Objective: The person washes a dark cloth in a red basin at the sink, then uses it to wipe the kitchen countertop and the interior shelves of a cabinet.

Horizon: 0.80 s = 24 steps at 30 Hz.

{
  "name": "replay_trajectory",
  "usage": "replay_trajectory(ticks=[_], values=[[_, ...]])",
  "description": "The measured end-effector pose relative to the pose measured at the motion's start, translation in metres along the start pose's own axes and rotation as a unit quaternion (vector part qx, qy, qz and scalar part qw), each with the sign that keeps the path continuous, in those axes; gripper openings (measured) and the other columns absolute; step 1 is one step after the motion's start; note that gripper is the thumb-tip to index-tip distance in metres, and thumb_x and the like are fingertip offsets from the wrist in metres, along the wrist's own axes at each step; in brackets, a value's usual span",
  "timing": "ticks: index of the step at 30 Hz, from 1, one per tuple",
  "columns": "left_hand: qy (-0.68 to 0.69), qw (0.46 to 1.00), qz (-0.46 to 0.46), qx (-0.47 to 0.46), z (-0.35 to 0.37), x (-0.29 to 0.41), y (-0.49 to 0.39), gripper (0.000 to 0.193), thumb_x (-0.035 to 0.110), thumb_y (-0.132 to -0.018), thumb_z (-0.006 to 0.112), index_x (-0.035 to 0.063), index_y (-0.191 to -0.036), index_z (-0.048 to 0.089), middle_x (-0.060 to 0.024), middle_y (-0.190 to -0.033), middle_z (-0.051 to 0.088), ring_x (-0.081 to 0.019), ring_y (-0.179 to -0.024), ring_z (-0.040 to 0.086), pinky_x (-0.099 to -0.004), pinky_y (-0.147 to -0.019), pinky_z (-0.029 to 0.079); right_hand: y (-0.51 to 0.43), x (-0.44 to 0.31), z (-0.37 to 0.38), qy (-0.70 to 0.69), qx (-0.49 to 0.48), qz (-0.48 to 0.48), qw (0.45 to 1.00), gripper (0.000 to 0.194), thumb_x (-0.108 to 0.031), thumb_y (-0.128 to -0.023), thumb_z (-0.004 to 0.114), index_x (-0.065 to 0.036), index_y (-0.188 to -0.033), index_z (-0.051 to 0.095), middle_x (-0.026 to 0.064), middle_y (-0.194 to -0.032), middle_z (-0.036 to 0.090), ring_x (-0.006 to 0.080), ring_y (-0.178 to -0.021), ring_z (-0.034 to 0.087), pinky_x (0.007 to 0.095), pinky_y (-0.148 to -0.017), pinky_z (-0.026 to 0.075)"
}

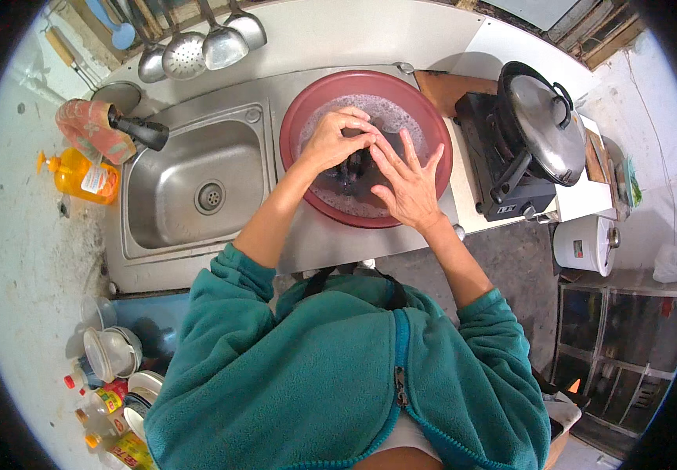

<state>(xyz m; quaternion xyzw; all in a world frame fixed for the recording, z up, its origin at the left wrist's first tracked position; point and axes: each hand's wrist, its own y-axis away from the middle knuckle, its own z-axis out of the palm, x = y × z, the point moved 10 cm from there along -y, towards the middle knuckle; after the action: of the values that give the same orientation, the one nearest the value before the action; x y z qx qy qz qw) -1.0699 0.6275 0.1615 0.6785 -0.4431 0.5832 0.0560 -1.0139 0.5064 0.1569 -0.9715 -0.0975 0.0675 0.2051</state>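
Observation:
A red plastic basin (pixel 292 202) stands on the steel counter, right of the sink. Inside it are soapy water and dark items (pixel 353 170), perhaps cloth, partly covered by my hands. Over the basin, my left hand (pixel 341 138) has its thumb and fingers at a fingertip of my right hand (pixel 412 185). The right hand is held palm down with its fingers spread and nothing in it. Whether something small lies between the touching fingers cannot be told. Both hands look wet.
A steel sink (pixel 168 176) lies left of the basin, with an orange soap bottle (pixel 80 176) beyond it. At right a lidded wok (pixel 544 129) sits on a black portable stove (pixel 515 202). Ladles and a skimmer (pixel 184 56) hang behind. A white lidded bucket (pixel 585 244) stands farther right.

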Motion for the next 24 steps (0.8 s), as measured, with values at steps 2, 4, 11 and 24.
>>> replay_trajectory(ticks=[2,4,11,24], values=[[-0.144,0.988,0.037,0.041,-0.005,0.010,0.002,0.016,0.024,-0.072,0.072,0.0190,-0.087,0.073,-0.0098,-0.100,0.061,-0.0241,-0.098,0.055,-0.0434,-0.092,0.036,0.000,0.001,0.000,-0.001,-0.004,0.003,1.000,0.059,-0.043,-0.085,0.051,-0.030,-0.139,0.035,-0.0046,-0.149,0.024,0.0258,-0.139,0.015,0.0757,-0.094,0.001],[-0.241,0.967,0.038,0.076,-0.009,0.017,0.007,0.017,0.030,-0.072,0.072,0.0240,-0.088,0.074,-0.0084,-0.104,0.060,-0.0257,-0.104,0.050,-0.0435,-0.093,0.033,-0.001,-0.001,-0.003,0.000,0.007,-0.002,1.000,0.057,-0.043,-0.085,0.051,-0.030,-0.138,0.036,-0.0043,-0.148,0.025,0.0257,-0.139,0.015,0.0757,-0.094,0.001],[-0.434,0.901,-0.009,0.010,-0.010,0.029,0.008,0.023,0.034,-0.073,0.069,0.0273,-0.094,0.071,0.0027,-0.106,0.058,-0.0192,-0.106,0.048,-0.0619,-0.094,0.024,0.003,-0.004,-0.012,-0.017,0.016,-0.016,1.000,0.042,-0.041,-0.086,0.049,-0.022,-0.123,0.056,-0.0013,-0.143,0.036,0.0279,-0.138,0.019,0.0678,-0.101,-0.002],[-0.273,0.946,0.151,-0.089,0.013,0.066,0.001,0.009,0.014,-0.073,0.067,0.0088,-0.080,0.070,-0.0039,-0.082,0.066,-0.0214,-0.078,0.061,-0.0336,-0.069,0.042,0.007,-0.001,-0.030,-0.104,0.087,-0.020,0.991,0.023,-0.032,-0.082,0.059,-0.011,-0.076,0.066,-0.0033,-0.133,0.049,0.0252,-0.134,0.029,0.0687,-0.101,0.005]])
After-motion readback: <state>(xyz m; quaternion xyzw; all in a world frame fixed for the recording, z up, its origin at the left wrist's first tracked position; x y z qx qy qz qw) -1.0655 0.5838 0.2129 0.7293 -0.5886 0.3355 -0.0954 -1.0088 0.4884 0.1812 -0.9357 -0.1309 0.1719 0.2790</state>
